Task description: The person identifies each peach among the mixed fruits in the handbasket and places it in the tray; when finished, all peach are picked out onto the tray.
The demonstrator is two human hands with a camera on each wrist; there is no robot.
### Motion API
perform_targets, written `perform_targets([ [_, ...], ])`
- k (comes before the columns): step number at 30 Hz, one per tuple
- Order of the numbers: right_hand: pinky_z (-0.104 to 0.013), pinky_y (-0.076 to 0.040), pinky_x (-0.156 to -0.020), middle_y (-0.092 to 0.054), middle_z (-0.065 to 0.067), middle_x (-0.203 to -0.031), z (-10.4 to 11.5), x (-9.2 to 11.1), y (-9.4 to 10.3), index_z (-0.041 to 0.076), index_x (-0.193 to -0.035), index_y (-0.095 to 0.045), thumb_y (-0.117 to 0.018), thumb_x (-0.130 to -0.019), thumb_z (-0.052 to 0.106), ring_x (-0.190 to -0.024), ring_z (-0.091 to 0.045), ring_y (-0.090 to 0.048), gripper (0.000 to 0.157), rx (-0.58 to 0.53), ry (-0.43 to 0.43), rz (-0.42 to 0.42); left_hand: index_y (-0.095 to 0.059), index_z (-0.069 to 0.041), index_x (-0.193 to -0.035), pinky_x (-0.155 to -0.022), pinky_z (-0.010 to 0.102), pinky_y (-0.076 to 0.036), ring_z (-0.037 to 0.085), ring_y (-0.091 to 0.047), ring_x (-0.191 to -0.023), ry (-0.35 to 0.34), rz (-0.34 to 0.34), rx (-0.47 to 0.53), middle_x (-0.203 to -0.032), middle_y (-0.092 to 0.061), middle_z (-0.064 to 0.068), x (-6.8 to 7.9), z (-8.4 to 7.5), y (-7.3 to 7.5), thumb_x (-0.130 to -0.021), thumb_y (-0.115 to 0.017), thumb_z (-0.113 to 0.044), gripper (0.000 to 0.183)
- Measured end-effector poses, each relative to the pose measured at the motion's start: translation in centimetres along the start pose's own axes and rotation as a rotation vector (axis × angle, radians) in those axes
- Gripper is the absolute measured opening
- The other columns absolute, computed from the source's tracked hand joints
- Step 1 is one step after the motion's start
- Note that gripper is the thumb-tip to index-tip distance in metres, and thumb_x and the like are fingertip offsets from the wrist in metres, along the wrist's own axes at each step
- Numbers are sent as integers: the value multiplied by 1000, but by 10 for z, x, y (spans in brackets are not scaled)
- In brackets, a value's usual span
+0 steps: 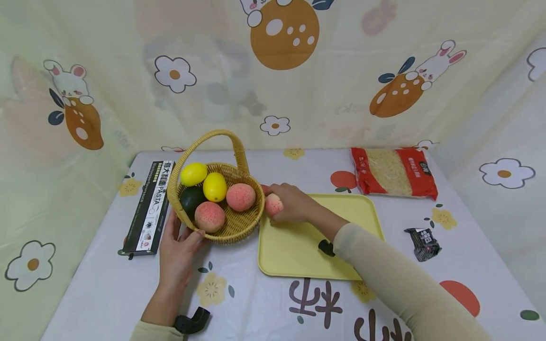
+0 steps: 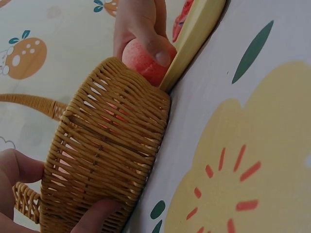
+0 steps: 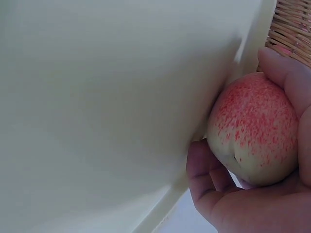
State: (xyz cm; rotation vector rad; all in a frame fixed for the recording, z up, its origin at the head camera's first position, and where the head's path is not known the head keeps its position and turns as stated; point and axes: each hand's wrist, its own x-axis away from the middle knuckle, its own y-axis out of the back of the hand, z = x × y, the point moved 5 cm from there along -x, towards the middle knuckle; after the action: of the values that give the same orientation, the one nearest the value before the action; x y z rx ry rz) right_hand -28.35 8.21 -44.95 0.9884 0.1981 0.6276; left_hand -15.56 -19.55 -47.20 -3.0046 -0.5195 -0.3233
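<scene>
A wicker basket with an arched handle stands left of centre. Inside lie two lemons, a dark green avocado-like fruit and two peaches. My left hand holds the basket at its near left side, thumb by the rim, as the left wrist view also shows. Just right of the basket, over the left edge of the yellow tray, my right hand grips another peach. Its fingers curl round the fruit in the right wrist view.
Left of the basket lies a black and white pasta box. A red bag of pasta rests at the back right. Further forward on the right is a small black packet. A patterned curtain rises behind the table.
</scene>
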Motion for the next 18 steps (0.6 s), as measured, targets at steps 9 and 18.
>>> perform_targets([
  [9,-42,-57,-96,-68,-9,-122,-8,5,6,16,-139,-58,-91,-76,30,-112,-27,-61,72,-51,-31,-37,-20,-54,-164,-96,29,-62,23,-46,-151,-2,3,3,-176,-20,-14,-3,-2,1,-95,-68,-3,98],
  [18,-43,-57,-98,-67,-10,-126,-10,7,10,13,-138,-60,-92,-73,33,-115,-26,-62,75,-54,-33,-42,-18,-52,-165,-98,28,-60,23,-44,-153,8,-1,-13,-177,-19,-15,-1,3,2,-95,-69,-5,99],
])
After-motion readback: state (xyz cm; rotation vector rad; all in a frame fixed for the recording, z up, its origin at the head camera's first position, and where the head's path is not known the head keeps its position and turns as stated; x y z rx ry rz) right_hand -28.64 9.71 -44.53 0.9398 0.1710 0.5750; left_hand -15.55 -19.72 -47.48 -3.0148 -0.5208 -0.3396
